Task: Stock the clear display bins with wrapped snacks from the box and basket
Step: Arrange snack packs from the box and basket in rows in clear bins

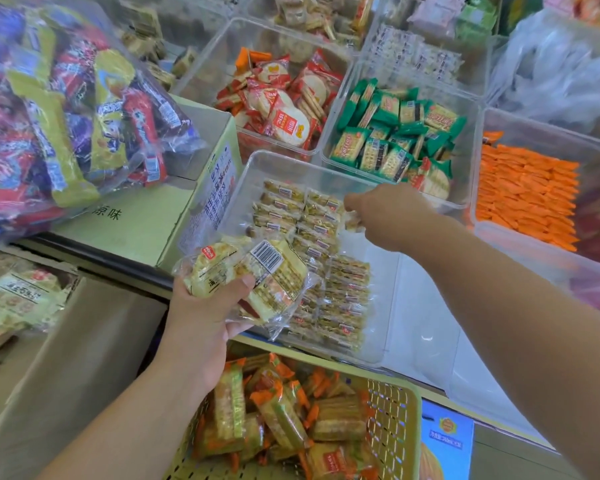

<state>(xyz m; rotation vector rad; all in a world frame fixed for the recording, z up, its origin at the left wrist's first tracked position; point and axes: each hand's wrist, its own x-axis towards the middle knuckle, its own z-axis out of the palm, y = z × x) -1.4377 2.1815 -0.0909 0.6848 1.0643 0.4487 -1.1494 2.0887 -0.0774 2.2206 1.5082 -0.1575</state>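
A clear display bin (378, 344) stands in front of me with rows of small pale wrapped snacks (329, 282) along its left side; its right side is bare. My left hand (205, 320) grips a bundle of yellow wrapped snack packs (257, 271) over the bin's near left corner. My right hand (392, 216) reaches into the bin's far part and pinches one small wrapped snack (352, 220) at the end of a row. Below, a yellow-green basket (395, 410) holds several orange-ended wrapped snacks (284, 420).
A green cardboard box (146, 223) at left carries a big bag of mixed colourful snacks (59, 109). Farther bins hold red rice crackers (278, 95), green biscuit packs (395, 133) and orange sticks (523, 199). Another carton (66, 358) with pale packs sits lower left.
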